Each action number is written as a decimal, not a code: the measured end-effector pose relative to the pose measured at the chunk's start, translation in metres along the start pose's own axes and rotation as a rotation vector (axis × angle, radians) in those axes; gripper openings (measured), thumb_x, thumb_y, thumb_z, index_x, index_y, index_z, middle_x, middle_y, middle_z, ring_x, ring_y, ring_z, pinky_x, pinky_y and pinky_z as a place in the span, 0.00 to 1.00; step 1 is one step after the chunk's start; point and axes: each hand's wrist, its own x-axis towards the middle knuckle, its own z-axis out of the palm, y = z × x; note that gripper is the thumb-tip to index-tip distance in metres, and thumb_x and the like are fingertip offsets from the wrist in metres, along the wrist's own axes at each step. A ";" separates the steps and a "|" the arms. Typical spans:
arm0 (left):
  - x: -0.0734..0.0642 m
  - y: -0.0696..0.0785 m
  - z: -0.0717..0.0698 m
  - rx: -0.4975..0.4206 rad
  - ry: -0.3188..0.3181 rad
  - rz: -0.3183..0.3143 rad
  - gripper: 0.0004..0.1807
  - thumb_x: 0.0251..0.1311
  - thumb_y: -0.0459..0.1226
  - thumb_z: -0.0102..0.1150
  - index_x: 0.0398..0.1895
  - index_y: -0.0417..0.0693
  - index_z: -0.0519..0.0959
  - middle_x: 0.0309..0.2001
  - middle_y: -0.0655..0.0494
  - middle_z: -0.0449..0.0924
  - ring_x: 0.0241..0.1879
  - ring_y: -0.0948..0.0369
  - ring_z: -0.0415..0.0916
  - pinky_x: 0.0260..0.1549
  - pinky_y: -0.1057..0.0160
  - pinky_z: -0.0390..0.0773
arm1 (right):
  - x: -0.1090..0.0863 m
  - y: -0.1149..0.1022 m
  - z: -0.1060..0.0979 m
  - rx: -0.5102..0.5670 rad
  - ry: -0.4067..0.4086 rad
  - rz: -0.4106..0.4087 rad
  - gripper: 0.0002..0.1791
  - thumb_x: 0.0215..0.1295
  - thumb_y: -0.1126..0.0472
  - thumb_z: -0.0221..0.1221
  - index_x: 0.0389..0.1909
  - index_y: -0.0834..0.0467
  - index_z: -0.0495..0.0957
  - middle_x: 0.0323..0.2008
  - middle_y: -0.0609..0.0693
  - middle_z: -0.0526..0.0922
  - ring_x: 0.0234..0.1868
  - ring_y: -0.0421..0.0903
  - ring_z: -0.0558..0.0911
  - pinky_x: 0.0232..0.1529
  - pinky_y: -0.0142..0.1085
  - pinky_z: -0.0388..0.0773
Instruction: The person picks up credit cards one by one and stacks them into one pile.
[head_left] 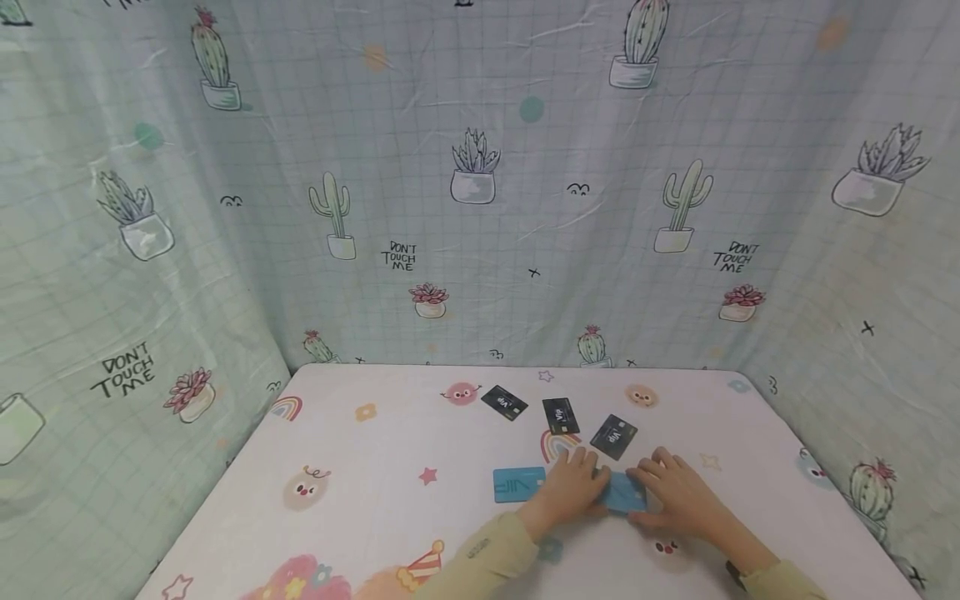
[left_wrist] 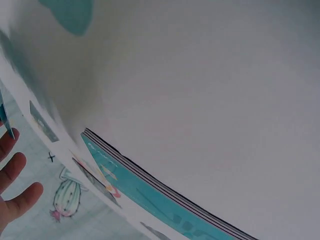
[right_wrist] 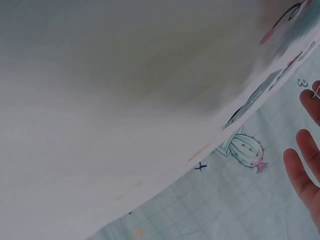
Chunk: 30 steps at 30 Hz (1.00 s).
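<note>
A light blue card (head_left: 624, 493) is held between my two hands in the head view. My left hand (head_left: 566, 487) grips its left end, fingers bent. On its right end, my right hand (head_left: 678, 493) pinches with the index finger above and the thumb below. A sliver of blue card (left_wrist: 6, 117) shows by the left fingertips in the left wrist view. Whether more cards lie under the held one cannot be seen. Just left of my left hand lies another blue card (head_left: 519, 484); the left wrist view shows it as a neat stack (left_wrist: 150, 195).
Three black cards marked "Vip" lie spread beyond my hands: one at the left (head_left: 505, 402), one in the middle (head_left: 561, 416), one at the right (head_left: 613, 437). Printed cartoon figures cover the white table (head_left: 360, 492). A cactus-patterned curtain (head_left: 525, 233) hangs around its back and sides.
</note>
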 end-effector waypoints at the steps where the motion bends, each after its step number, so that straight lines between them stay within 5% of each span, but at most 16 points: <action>1: -0.001 -0.001 0.000 0.004 0.011 0.001 0.31 0.50 0.64 0.46 0.53 0.60 0.68 0.47 0.59 0.72 0.47 0.62 0.67 0.49 0.61 0.71 | 0.000 0.000 0.000 0.008 0.017 -0.002 0.33 0.38 0.33 0.62 0.44 0.49 0.76 0.34 0.37 0.72 0.36 0.36 0.63 0.36 0.36 0.68; 15: -0.018 -0.004 -0.009 -0.030 -0.001 -0.001 0.33 0.49 0.60 0.52 0.55 0.53 0.68 0.48 0.59 0.71 0.47 0.63 0.67 0.50 0.61 0.72 | 0.002 -0.007 0.003 0.040 0.133 -0.054 0.33 0.34 0.35 0.65 0.44 0.47 0.77 0.33 0.34 0.73 0.35 0.33 0.61 0.32 0.30 0.64; 24: -0.030 -0.010 -0.011 -0.123 -0.055 -0.048 0.35 0.47 0.60 0.55 0.57 0.54 0.67 0.49 0.56 0.70 0.52 0.58 0.67 0.52 0.55 0.70 | 0.004 -0.016 0.003 0.046 0.095 -0.029 0.33 0.37 0.32 0.61 0.45 0.45 0.76 0.34 0.34 0.73 0.36 0.33 0.61 0.34 0.31 0.66; 30: -0.036 -0.012 -0.007 -0.126 -0.032 -0.050 0.34 0.49 0.60 0.54 0.58 0.55 0.67 0.48 0.56 0.70 0.50 0.58 0.67 0.51 0.57 0.71 | 0.005 -0.020 0.004 0.056 0.081 -0.031 0.33 0.40 0.31 0.60 0.46 0.46 0.76 0.36 0.35 0.73 0.37 0.34 0.63 0.35 0.32 0.68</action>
